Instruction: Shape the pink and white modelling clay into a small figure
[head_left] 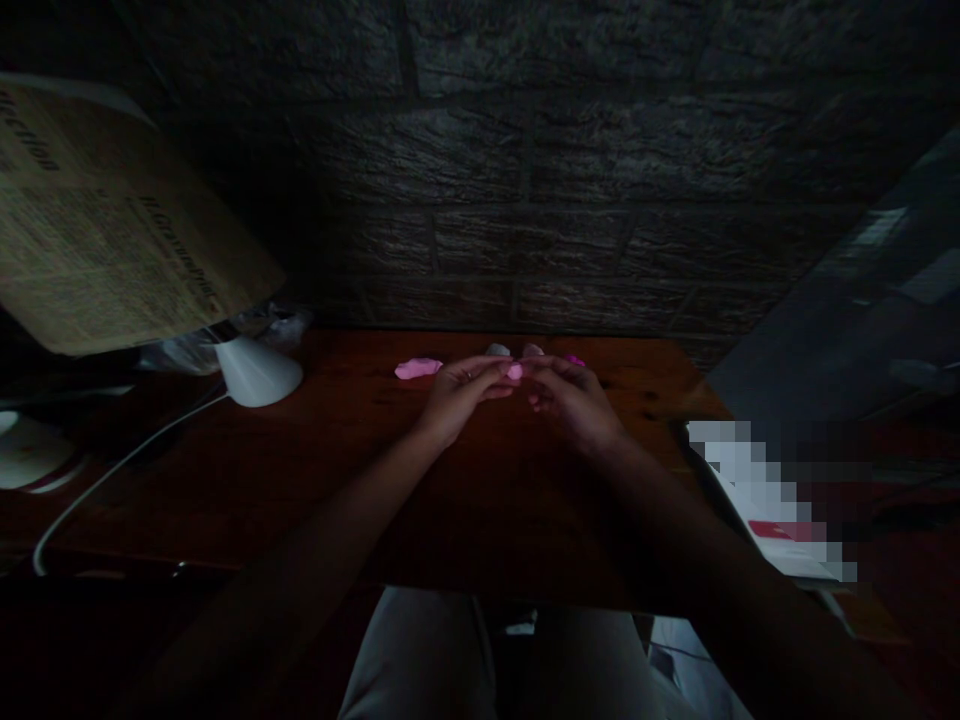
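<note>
Above the wooden table [315, 470], the fingertips of both hands meet at a small pink lump [514, 371] that looks like modelling clay. My left hand [459, 392] pinches it from the left, with what looks like a ring on one finger. From the other side my right hand [576, 398] presses thumb and forefinger against the lump, its other fingers curled. A longer light pink piece [418, 369] lies left of my left hand. Behind the fingers sit a pale greyish piece [497, 350], a pale pink piece [533, 350] and a magenta piece [574, 360], each partly hidden.
At the left stands a lamp with a newspaper-print shade [127, 220] and white base [259, 374]; its white cable [127, 458] crosses the table. A white rounded object [34, 455] is further left. A dark brick wall [480, 170] closes the back. A blurred-out white item [780, 510] lies right.
</note>
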